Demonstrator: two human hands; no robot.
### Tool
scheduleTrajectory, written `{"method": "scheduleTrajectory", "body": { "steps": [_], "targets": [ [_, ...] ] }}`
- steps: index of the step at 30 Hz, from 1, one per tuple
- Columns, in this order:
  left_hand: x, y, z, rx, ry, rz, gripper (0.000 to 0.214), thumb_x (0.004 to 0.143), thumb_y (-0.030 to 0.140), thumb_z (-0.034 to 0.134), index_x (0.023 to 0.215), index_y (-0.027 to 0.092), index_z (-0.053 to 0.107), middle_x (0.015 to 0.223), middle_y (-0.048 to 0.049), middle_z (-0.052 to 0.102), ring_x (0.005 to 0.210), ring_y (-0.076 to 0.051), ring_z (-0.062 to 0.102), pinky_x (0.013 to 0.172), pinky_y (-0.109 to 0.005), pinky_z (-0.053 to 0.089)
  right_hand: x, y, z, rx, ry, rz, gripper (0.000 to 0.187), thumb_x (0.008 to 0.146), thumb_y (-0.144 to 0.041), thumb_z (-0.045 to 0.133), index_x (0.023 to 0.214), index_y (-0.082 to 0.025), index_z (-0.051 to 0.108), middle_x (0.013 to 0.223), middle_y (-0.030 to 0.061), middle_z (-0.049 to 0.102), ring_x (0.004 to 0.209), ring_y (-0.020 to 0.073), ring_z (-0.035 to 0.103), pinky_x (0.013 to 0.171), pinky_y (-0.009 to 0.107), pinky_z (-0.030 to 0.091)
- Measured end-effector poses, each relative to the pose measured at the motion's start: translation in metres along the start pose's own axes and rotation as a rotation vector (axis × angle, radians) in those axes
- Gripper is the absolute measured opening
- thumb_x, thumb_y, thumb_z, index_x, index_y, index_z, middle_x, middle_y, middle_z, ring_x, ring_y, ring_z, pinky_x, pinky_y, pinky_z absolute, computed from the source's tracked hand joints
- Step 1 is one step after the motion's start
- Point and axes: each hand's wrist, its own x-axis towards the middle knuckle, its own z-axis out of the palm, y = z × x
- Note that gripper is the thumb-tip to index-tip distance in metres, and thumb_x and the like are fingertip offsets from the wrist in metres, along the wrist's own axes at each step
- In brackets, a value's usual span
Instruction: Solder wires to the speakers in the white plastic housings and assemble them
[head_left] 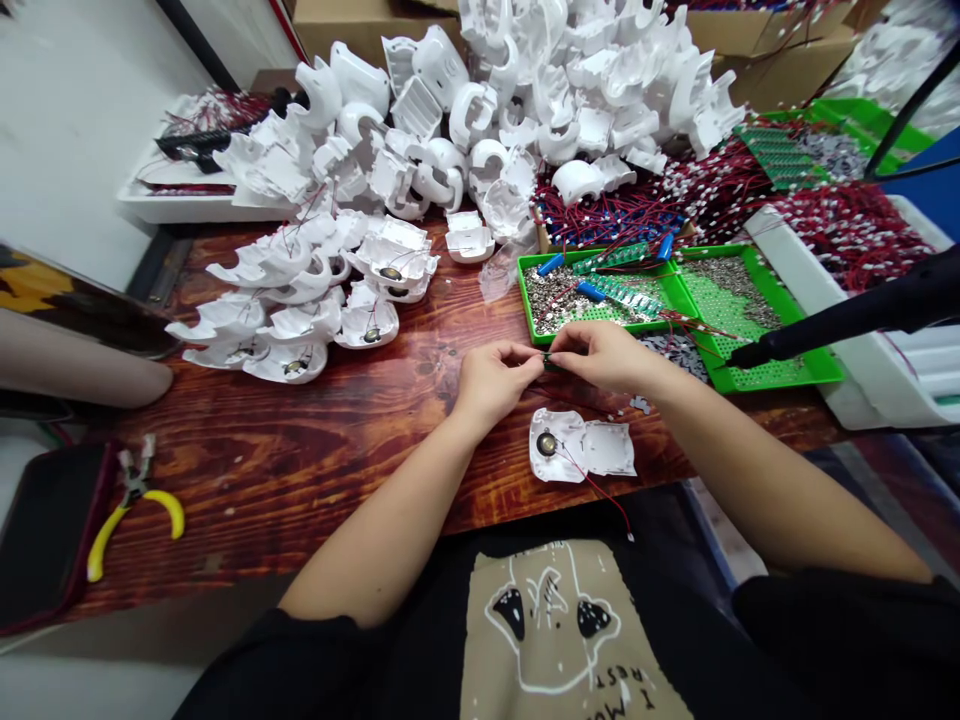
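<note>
My left hand (491, 385) and my right hand (606, 355) meet in front of the green trays, fingertips almost touching. Between them they pinch a small dark piece (547, 358), perhaps a little circuit board; the fingers hide most of it. Just below lies a white plastic shell (609, 447) with a round speaker (547, 444) in its left part. From the speaker a red wire (600, 487) trails over the table edge and ends in a white connector. Some small grey pieces (640, 404) lie under my right wrist.
A large heap of white shells (442, 170) fills the back. Behind my hands are green trays (765, 378) of small metal parts, wires and circuit boards. A black tool (847, 315) reaches in from the right. Yellow-handled pliers (135, 490) and a phone (52, 530) lie at left.
</note>
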Motion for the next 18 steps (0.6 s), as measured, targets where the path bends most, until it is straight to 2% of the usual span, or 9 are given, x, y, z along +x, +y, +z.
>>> {"method": "scheduleTrajectory", "body": {
  "steps": [6, 10, 14, 18],
  "targets": [
    [0.003, 0.000, -0.001, -0.037, -0.008, -0.003, 0.020, 0.072, 0.032, 0.078, 0.080, 0.014, 0.079, 0.076, -0.0060, 0.077, 0.061, -0.014, 0.065, 0.058, -0.024, 0.049, -0.003, -0.001, 0.000, -0.007, 0.023, 0.030, 0.017, 0.078, -0.029, 0.064, 0.081, -0.016, 0.074, 0.069, 0.0004, 0.069, 0.060, 0.0105, 0.052, 0.061, 0.025, 0.040],
    [0.001, 0.002, 0.004, -0.032, 0.026, -0.016, 0.019, 0.071, 0.032, 0.078, 0.077, 0.014, 0.078, 0.074, -0.0057, 0.076, 0.058, -0.013, 0.064, 0.055, -0.023, 0.048, -0.006, -0.007, 0.008, -0.045, 0.112, 0.045, 0.012, 0.076, -0.026, 0.063, 0.073, -0.017, 0.070, 0.065, 0.0000, 0.066, 0.059, 0.0105, 0.049, 0.059, 0.025, 0.036],
    [-0.003, 0.004, 0.007, 0.016, 0.087, 0.007, 0.017, 0.072, 0.031, 0.076, 0.080, 0.016, 0.079, 0.079, -0.0045, 0.078, 0.069, -0.015, 0.068, 0.063, -0.024, 0.051, -0.006, -0.011, 0.017, -0.101, 0.233, 0.005, 0.007, 0.074, -0.023, 0.063, 0.070, -0.018, 0.065, 0.075, 0.0020, 0.066, 0.068, 0.0121, 0.048, 0.065, 0.027, 0.035],
    [-0.003, 0.004, 0.000, 0.089, 0.106, -0.006, 0.016, 0.074, 0.033, 0.076, 0.076, 0.018, 0.078, 0.078, -0.0050, 0.077, 0.069, -0.017, 0.068, 0.065, -0.026, 0.050, -0.004, -0.007, 0.009, -0.064, 0.250, 0.004, 0.012, 0.079, -0.022, 0.059, 0.080, -0.017, 0.070, 0.085, 0.0043, 0.071, 0.075, 0.0141, 0.056, 0.072, 0.028, 0.040]
  ]
}}
